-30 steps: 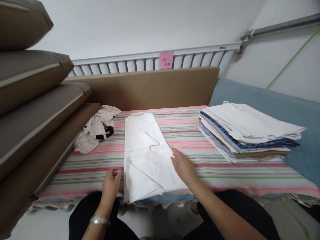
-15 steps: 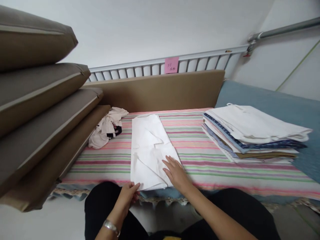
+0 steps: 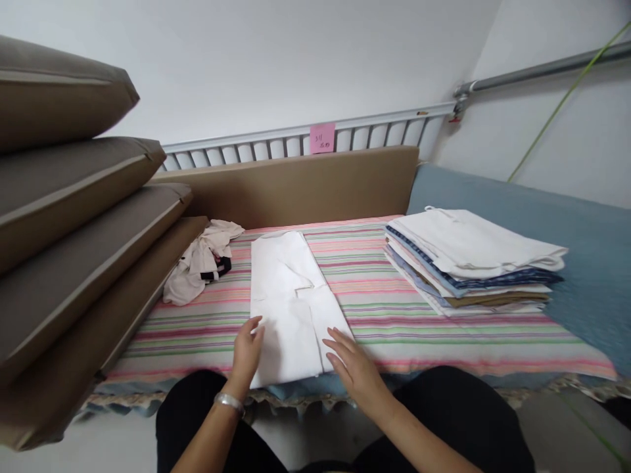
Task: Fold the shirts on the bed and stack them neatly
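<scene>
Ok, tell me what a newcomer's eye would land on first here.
Probably the folded white cloth, lying front and centre on the striped spread, with the left hand and right hand at its near end. Next come the thick brown cushions piled at the far left, and the pink note standing out against the white radiator behind.

A single camera sits on the person's head, facing forward and down over the knees (image 3: pixel 187 407) from close by. The left hand (image 3: pixel 246 351) and right hand (image 3: pixel 355 371) show near, the striped cloth (image 3: pixel 374 289) spreads beyond them, the radiator (image 3: pixel 377 136) stands far, and stacked cushions (image 3: pixel 98 223) crowd the left edge.
</scene>
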The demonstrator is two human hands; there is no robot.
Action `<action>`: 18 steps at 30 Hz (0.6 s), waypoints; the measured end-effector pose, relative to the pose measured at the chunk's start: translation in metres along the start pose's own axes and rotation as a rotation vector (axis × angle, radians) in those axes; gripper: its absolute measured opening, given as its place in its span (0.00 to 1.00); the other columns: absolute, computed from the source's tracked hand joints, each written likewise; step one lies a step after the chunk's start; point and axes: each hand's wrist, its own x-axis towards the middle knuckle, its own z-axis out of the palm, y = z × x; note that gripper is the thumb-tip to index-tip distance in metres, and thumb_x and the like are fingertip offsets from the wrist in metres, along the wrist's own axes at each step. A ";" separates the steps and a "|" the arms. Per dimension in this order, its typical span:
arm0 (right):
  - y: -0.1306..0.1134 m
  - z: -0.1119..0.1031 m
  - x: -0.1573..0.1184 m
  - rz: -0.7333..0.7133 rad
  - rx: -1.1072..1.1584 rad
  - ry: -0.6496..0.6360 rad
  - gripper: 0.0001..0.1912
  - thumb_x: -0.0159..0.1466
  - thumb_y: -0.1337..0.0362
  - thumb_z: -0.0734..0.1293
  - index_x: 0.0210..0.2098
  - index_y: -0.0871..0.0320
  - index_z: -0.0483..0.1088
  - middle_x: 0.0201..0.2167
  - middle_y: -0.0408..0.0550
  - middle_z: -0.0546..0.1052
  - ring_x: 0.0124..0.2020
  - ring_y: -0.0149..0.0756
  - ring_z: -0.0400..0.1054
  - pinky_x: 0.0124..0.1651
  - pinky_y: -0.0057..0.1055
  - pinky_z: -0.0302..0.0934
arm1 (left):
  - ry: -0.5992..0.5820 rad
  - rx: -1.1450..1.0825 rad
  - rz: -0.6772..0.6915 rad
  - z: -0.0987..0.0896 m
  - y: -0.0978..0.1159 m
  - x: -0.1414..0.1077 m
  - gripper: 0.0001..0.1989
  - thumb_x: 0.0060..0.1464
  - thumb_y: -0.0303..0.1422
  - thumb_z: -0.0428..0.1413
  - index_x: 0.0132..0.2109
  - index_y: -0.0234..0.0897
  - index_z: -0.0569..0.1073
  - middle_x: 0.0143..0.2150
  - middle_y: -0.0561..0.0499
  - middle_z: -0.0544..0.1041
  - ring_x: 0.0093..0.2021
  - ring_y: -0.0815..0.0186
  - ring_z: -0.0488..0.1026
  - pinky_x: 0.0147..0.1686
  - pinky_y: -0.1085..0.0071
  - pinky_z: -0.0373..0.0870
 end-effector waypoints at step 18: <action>0.026 0.053 0.103 -0.052 -0.362 -0.283 0.26 0.64 0.50 0.58 0.60 0.46 0.57 0.66 0.46 0.49 0.67 0.43 0.37 0.65 0.50 0.28 | 0.107 0.672 -0.057 -0.002 -0.035 0.058 0.13 0.50 0.44 0.52 0.26 0.41 0.65 0.25 0.47 0.72 0.32 0.55 0.71 0.34 0.66 0.58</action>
